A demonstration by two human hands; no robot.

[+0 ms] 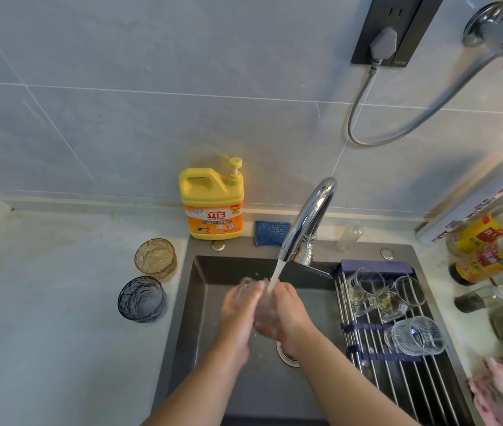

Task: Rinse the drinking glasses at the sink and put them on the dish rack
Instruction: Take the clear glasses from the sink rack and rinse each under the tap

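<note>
Left hand (235, 312) and right hand (285, 316), fingers (284, 292) curled round clear glass (251, 292) under tap (308, 216) stream over sink (213, 388); other glasses (419, 335) lie on rack (397, 382) at right.

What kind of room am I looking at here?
Most likely a home kitchen: a dark sink with a running faucet, a yellow dish soap bottle by the tiled wall, and a dish rack holding glasses. The left hand and right hand hold a clear glass under the water.

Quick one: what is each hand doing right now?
Left hand: grips the clear glass.
Right hand: holds the same glass from the other side.
</note>
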